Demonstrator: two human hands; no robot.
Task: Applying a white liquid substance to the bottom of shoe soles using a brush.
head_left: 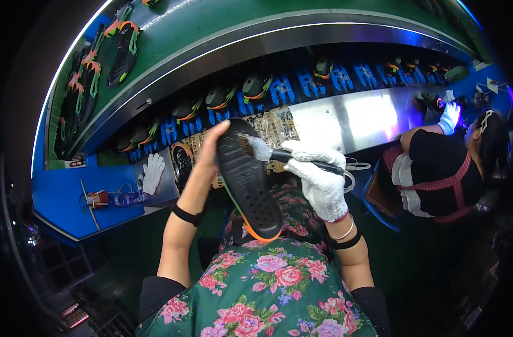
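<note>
A black shoe sole [249,180] with an orange and green edge is held upright at frame centre, its toe end at 12 o'clock and its heel at 6 o'clock above a floral apron [267,286]. The bare left hand [211,147] is wrapped round the sole's upper left edge — grip pinched closed on the sole. A brush [284,154] with a dark handle is held by the gloved right hand [319,178], at 3 o'clock from the sole; that grip is pressed shut round the handle, and the pale bristles are laid against the sole's upper part.

Beyond the hands, a blue counter [65,196] is seen at 9 o'clock, with a loose white glove [153,172] and a second sole [182,163] lying on it. A curved green conveyor [211,28] runs across 12 o'clock; finished soles [124,53] are carried on it at 10 o'clock. Below it a row of blue holders [284,90] bears more shoe parts.

At 3 o'clock another person [441,168] — dark top, white glove — is seated at the same line.
</note>
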